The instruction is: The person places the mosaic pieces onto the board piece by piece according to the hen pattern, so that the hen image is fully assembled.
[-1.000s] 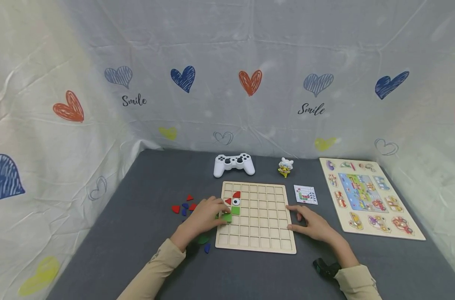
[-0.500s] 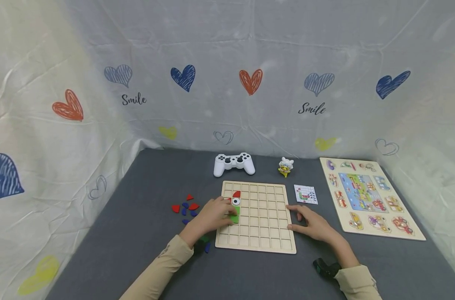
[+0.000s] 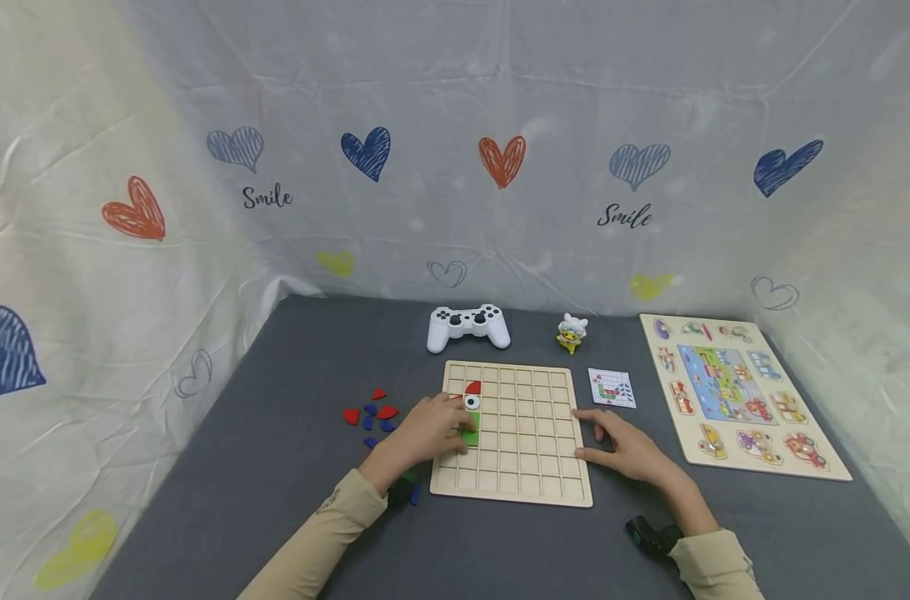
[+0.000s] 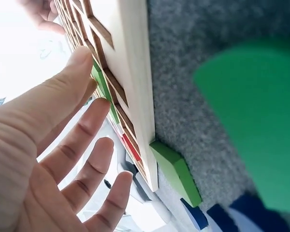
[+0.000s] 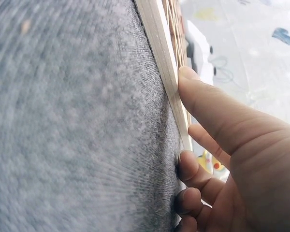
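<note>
A wooden grid board [image 3: 530, 454] lies flat on the table. My left hand [image 3: 428, 429] is over its left side, thumb and fingertips pinching a green square tile [image 3: 471, 438] at a cell. Just above that are another green tile [image 3: 476, 417], a white eye tile [image 3: 472, 402] and a red curved piece [image 3: 473, 387]; the hand partly covers a red piece beside the eye. My right hand [image 3: 623, 446] touches the board's right edge with thumb and index fingertip spread apart, holding nothing. In the right wrist view, the thumb [image 5: 203, 92] rests against the wooden edge.
Red pieces [image 3: 387, 412] and blue pieces [image 3: 370, 411] lie left of the board; a green block [image 4: 176, 171] is close to its edge. Behind it are a white game controller [image 3: 455, 327] and a small figurine [image 3: 571, 335]. A pattern card [image 3: 612, 388] and picture puzzle [image 3: 725, 400] are right.
My left hand has moved right with the green tile, from the leftmost column to the second, below the other green tile. It has barely moved since half a second ago. The right hand stays put.
</note>
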`<state>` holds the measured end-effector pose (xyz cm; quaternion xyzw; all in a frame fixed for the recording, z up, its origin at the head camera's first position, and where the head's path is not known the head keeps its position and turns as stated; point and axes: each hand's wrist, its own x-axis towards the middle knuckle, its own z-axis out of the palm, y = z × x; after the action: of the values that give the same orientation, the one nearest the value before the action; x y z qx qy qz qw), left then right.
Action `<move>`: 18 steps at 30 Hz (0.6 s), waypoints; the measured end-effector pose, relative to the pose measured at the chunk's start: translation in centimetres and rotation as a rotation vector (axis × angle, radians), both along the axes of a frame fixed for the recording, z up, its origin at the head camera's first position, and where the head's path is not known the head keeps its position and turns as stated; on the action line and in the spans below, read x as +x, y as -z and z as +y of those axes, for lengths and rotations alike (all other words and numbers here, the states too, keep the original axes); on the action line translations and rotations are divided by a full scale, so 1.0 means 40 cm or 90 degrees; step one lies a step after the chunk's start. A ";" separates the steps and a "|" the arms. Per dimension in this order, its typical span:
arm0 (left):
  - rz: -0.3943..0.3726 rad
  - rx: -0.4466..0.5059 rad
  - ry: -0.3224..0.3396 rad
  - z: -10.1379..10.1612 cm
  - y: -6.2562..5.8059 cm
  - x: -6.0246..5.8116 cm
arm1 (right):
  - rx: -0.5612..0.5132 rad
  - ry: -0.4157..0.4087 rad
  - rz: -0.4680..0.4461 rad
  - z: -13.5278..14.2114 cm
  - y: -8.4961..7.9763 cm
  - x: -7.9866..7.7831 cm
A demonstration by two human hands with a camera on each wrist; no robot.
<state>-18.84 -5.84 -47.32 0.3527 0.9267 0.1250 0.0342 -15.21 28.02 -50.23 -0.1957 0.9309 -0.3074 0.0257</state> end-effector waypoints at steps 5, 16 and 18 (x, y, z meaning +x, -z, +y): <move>0.003 -0.001 -0.008 -0.013 -0.004 0.009 | -0.004 -0.002 0.000 0.001 0.001 0.000; 0.031 0.036 -0.056 -0.093 -0.017 0.040 | -0.001 -0.003 0.001 -0.001 -0.004 -0.001; 0.039 0.038 -0.066 -0.110 -0.014 0.044 | 0.002 -0.001 0.000 -0.001 -0.006 0.000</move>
<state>-17.06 -10.23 -46.76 0.3091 0.9401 0.1431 -0.0112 -15.20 27.98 -50.00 -0.1960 0.9313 -0.3057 0.0264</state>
